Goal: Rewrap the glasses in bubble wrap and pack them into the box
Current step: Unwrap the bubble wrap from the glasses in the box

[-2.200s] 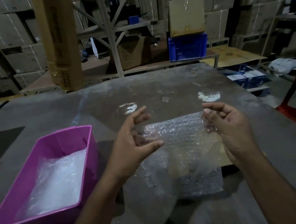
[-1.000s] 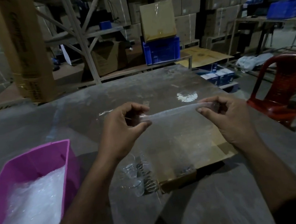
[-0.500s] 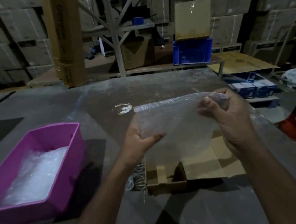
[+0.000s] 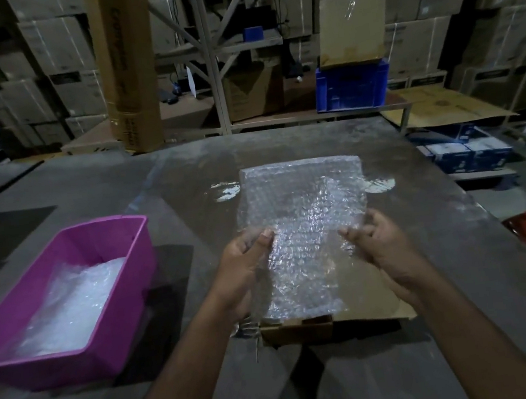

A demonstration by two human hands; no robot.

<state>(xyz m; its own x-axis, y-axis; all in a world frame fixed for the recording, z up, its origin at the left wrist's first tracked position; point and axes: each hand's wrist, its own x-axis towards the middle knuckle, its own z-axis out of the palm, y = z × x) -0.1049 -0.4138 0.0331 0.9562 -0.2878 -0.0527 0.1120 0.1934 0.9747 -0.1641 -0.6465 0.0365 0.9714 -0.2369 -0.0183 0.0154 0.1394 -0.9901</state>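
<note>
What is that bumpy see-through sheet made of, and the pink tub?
The sheet looks like clear plastic bubble wrap: rows of small shiny bubbles, with the table showing through. The pink tub seems to be hard, smooth plastic, judging by its even colour and stiff, straight walls.

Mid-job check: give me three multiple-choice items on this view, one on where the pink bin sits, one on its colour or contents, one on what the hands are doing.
1. Where is the pink bin?
A. left of the cardboard box
B. right of the box
C. on the red chair

2. What lies in the bin?
A. glasses
B. clear bubble wrap
C. blue cartons

3. How is the bubble wrap sheet held?
A. left hand only
B. lying flat, untouched
C. both hands grip its sides

Answers: 1 A, it stands on the table left of the cardboard box. 2 B, only crumpled wrap shows inside. 3 C, left hand and right hand hold it above the box.
</note>
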